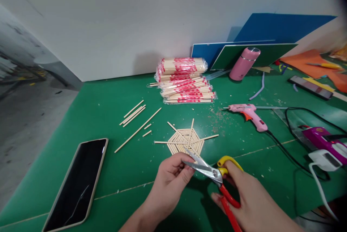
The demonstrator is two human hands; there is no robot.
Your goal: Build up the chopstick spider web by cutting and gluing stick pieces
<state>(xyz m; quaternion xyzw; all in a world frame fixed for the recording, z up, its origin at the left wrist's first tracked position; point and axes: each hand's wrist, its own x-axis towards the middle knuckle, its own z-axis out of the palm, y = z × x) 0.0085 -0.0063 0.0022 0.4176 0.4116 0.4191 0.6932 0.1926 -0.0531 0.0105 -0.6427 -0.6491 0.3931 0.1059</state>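
In my right hand [249, 195] is a pair of scissors [215, 174] with yellow and red handles, its blades parted. My left hand [173, 177] is closed in a pinch right at the blades; what its fingers hold is mostly hidden. Just beyond both hands lies a hexagonal web of wooden sticks [176, 138], with several longer sticks radiating past its edge. The scissor tips overlap its near side in this view. To its left are a long loose stick [138, 130], several shorter sticks [132, 114] and two small cut pieces [147, 133].
Plastic-wrapped stick bundles [187, 80] lie at the back of the green table [94, 116]. A pink glue gun [246, 112] with its cord is on the right, near a pink flask [244, 63] and a purple device [322, 139]. A phone [78, 185] lies at front left.
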